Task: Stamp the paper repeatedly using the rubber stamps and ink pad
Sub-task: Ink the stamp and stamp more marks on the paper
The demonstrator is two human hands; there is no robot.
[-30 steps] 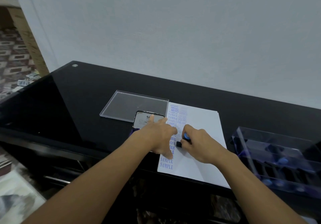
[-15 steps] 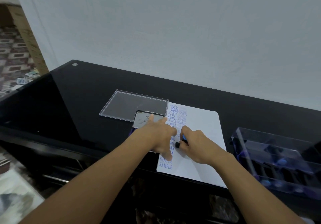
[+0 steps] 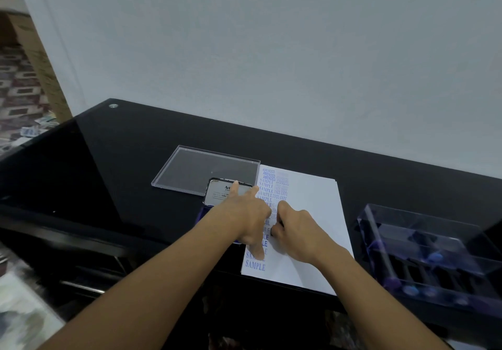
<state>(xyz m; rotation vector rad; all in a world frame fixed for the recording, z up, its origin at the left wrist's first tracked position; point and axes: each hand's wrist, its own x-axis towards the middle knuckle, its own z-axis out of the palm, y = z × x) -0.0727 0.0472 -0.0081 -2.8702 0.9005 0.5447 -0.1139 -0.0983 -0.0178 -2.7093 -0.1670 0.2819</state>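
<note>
1. Under both hands, the paper (image 3: 312, 214) lies flat on the black desk (image 3: 122, 159). Columns of blue prints (AMENDED, SAMPLE, FAX OUT) run down its left side.
2. Left hand (image 3: 244, 214): fingers spread and straight, pressing on the paper's left edge. The thumb reaches back over the SAMPLE prints, and two fingertips stretch forward.
3. Right hand (image 3: 298, 233), just right of the left one and nearly touching it: fingers curled down tight onto the sheet, pinching a small dark stamp (image 3: 279, 224). Only a sliver of it shows, down on the paper between the two hands.
4. Beneath and just beyond the left hand sits the ink pad (image 3: 220, 195), lid raised, label facing us. That hand covers most of its base.
5. Farther out past the left fingertips, a clear plastic cover (image 3: 195, 170) lies flat, just beside the paper's far corner.
6. Well off to the right of the right hand is a clear, purple-tinted case (image 3: 423, 230). Inside is a slotted rack, with spare stamps (image 3: 436, 256) showing blue knobs; they are too blurred to count.
</note>
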